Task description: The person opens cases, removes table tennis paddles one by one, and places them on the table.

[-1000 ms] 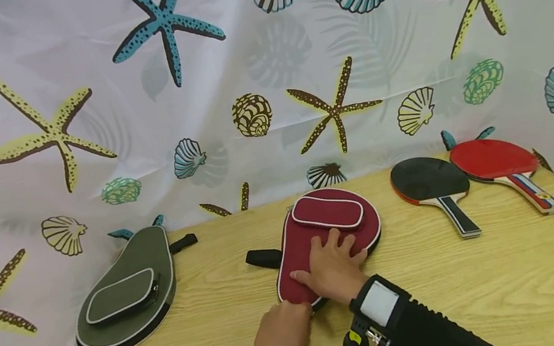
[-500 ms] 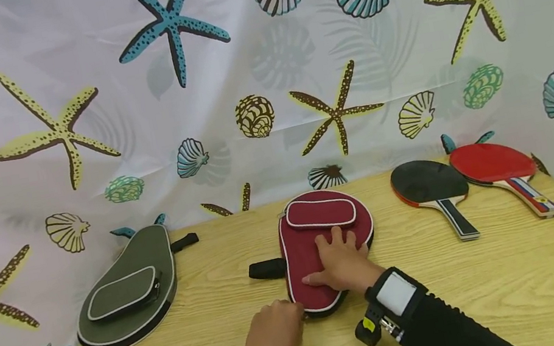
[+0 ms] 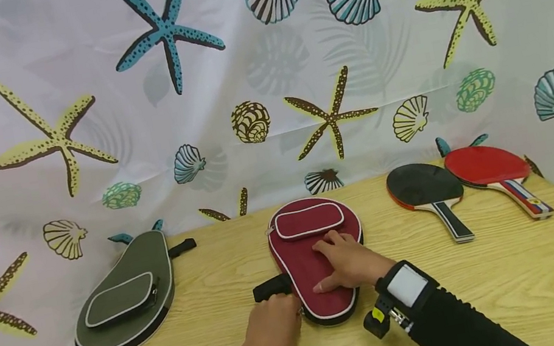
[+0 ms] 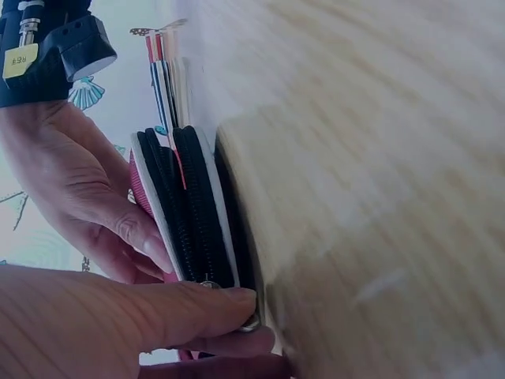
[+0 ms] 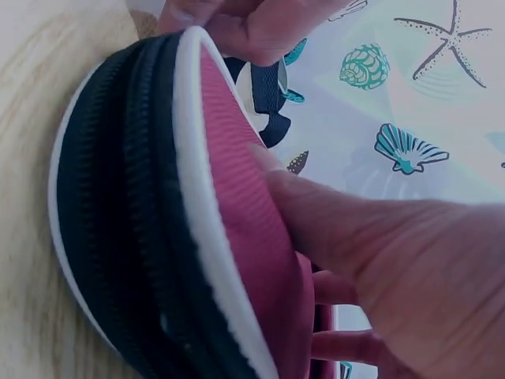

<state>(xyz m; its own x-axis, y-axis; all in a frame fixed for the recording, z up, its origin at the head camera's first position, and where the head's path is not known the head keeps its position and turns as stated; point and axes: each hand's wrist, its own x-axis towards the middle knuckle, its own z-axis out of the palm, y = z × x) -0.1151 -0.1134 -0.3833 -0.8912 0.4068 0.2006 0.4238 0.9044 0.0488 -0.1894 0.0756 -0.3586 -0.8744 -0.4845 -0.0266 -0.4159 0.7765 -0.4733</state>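
Note:
A dark red table tennis bat case [image 3: 301, 264] with white piping lies on the table, its narrow end toward me. At its left edge, close to the narrow end, my left hand [image 3: 273, 325] pinches the zip pull [image 4: 251, 322] between thumb and finger. The black zip [image 4: 201, 213] stands parted beyond those fingers in the left wrist view. My right hand [image 3: 348, 262] rests on top of the case, fingers spread below its small front pocket [image 3: 309, 220]. In the right wrist view the parted zip [image 5: 118, 205] runs along the case's curved side.
To the left lies a grey-green bat case [image 3: 128, 304] with a black strap. Two table tennis bats, one black [image 3: 423, 183] and one red [image 3: 487, 164], lie at the back right. A patterned curtain [image 3: 217, 84] hangs behind the wooden table [image 3: 210, 296].
The red case has turned, its wide end swinging left and its narrow end right. My left hand has gone from the narrow tip to the left edge. The right hand stays on top.

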